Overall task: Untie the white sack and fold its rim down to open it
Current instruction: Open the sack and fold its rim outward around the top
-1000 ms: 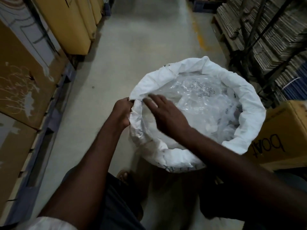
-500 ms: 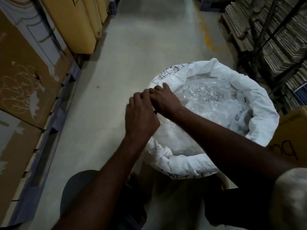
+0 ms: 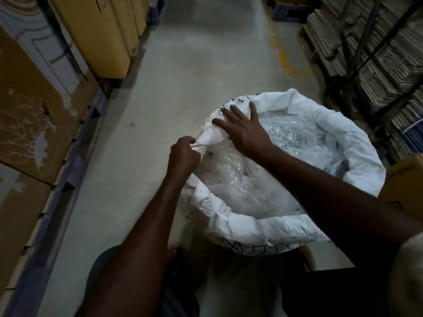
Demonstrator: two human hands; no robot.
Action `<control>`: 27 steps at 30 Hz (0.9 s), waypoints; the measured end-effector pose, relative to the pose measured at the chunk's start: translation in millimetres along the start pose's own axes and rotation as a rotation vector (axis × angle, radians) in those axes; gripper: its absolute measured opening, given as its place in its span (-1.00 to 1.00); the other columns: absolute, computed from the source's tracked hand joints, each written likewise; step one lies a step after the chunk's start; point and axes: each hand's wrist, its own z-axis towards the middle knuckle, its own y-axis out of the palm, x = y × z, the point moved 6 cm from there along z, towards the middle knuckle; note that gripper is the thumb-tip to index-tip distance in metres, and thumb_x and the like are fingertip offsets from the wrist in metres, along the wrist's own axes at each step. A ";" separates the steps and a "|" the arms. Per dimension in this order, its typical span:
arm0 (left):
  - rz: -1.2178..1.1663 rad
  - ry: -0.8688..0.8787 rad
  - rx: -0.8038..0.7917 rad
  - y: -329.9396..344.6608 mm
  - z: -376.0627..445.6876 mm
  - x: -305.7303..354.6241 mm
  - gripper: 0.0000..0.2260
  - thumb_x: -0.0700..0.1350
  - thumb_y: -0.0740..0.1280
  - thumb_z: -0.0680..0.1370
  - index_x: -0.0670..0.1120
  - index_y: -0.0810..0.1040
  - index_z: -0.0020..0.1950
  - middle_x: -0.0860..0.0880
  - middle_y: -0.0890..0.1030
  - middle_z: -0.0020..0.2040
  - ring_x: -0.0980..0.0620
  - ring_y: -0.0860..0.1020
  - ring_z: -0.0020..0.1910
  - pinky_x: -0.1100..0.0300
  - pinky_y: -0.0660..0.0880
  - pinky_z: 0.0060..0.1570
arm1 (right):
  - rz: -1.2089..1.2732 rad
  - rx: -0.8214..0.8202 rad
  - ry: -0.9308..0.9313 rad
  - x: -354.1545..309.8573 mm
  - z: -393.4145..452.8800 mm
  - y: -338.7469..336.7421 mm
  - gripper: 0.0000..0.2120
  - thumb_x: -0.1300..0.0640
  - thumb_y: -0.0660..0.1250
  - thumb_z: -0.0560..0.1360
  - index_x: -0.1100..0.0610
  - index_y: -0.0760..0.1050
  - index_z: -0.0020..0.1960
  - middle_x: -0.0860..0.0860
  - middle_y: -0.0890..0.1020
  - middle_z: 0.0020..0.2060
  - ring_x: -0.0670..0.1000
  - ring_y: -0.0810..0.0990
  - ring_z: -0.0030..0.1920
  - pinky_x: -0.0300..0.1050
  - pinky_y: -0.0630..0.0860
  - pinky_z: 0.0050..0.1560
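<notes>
Since half a second ago the two hands have parted: the left hand (image 3: 184, 154) has drawn back to the sack's nine o'clock edge, and the right hand (image 3: 243, 130) has slid out toward eleven o'clock and opened flat.

Along the left wall stand tall brown cartons (image 3: 27, 124) on a dark blue pallet base (image 3: 75, 165), with yellow-tan cartons (image 3: 107, 35) farther up at eleven o'clock. The pale concrete floor (image 3: 206, 65) runs up the aisle, smooth and dull, with a worn yellow streak (image 3: 282, 56) toward one o'clock.

The left hand is pinched tight on a twisted peak of the white sack (image 3: 357, 145) rim, pulling it outward. The right hand lies spread, fingers apart, pressing on the printed rim just beside it. The sack stands on the floor right of centre, mouth open, its rim rolled down into a thick collar around crumpled clear plastic (image 3: 270, 170).

At three o'clock a brown box (image 3: 405, 179) sits against the sack, and stacked flattened cardboard (image 3: 370, 53) fills the racks on the right.
</notes>
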 end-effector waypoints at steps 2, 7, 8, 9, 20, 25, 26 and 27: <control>-0.040 -0.029 -0.008 -2.9 3.7 -2.3 -0.75 -0.17 0.38 0.60 -0.10 0.65 0.27 -0.18 0.70 0.24 -0.27 0.63 0.26 0.09 0.50 0.09 | -0.006 0.019 0.007 5.0 10.6 -2.2 -0.42 0.28 0.27 0.55 -0.08 0.45 0.53 0.06 0.58 0.42 0.17 0.42 0.52 0.61 0.02 0.52; 0.402 0.234 0.319 1.9 -15.0 43.3 -0.37 -0.13 0.37 0.46 0.00 0.38 0.55 -0.18 0.56 0.27 -0.29 0.54 0.17 -0.14 0.44 0.18 | 0.213 -0.098 0.108 19.6 50.5 -31.4 -0.52 0.24 0.18 0.51 0.00 0.47 0.40 0.10 0.69 0.11 0.21 0.64 0.22 0.51 0.17 0.48; 0.463 0.258 0.380 7.9 -17.0 51.9 -0.31 -0.04 0.38 0.46 0.01 0.34 0.61 -0.19 0.52 0.32 -0.28 0.52 0.14 -0.14 0.42 0.17 | 0.230 -0.146 0.108 23.2 57.9 -36.1 -0.56 0.21 0.17 0.53 0.01 0.47 0.38 0.12 0.69 0.12 0.23 0.64 0.21 0.46 0.25 0.45; 0.499 0.267 0.415 15.2 -16.1 57.5 -0.29 0.06 0.39 0.50 0.02 0.31 0.64 -0.20 0.49 0.39 -0.28 0.50 0.14 -0.13 0.39 0.17 | 0.240 -0.186 0.105 26.4 65.2 -38.8 -0.57 0.19 0.16 0.54 0.01 0.47 0.38 0.13 0.69 0.14 0.24 0.63 0.22 0.40 0.32 0.41; 0.143 0.264 0.229 35.0 90.1 67.4 -0.71 0.00 0.20 0.78 -0.13 0.64 0.20 -0.21 0.72 0.11 -0.29 0.66 0.13 -0.01 0.44 0.01 | 0.428 -0.194 0.087 60.0 76.1 -22.5 -0.52 -0.28 0.08 0.59 -0.08 0.41 0.39 0.00 0.69 0.04 0.15 0.63 0.18 0.20 0.34 0.31; -0.143 0.107 0.005 32.6 124.9 58.7 -0.50 0.12 0.21 0.78 -0.19 0.49 -0.22 -0.12 0.48 -0.29 -0.07 0.43 -0.25 0.06 0.28 -0.30 | 0.467 0.205 0.094 107.9 62.7 -26.7 -0.70 0.17 0.20 0.62 0.11 0.59 0.29 0.07 0.71 0.09 0.17 0.65 0.11 0.14 0.53 0.23; -0.175 0.080 -0.010 34.2 126.2 58.3 -0.49 0.14 0.21 0.77 -0.16 0.44 -0.26 -0.07 0.43 -0.32 -0.04 0.38 -0.29 0.10 0.28 -0.33 | 0.380 0.202 0.081 109.8 59.3 -21.6 -0.64 0.18 0.20 0.59 0.11 0.57 0.34 0.08 0.70 0.18 0.18 0.62 0.20 0.17 0.49 0.32; -0.196 0.049 -0.021 36.5 127.2 58.3 -0.47 0.16 0.20 0.77 -0.14 0.41 -0.28 -0.02 0.41 -0.34 -0.01 0.36 -0.32 0.13 0.28 -0.36 | 0.337 0.180 0.081 111.8 56.0 -15.9 -0.58 0.15 0.19 0.58 0.08 0.54 0.41 0.06 0.66 0.30 0.16 0.58 0.32 0.23 0.40 0.44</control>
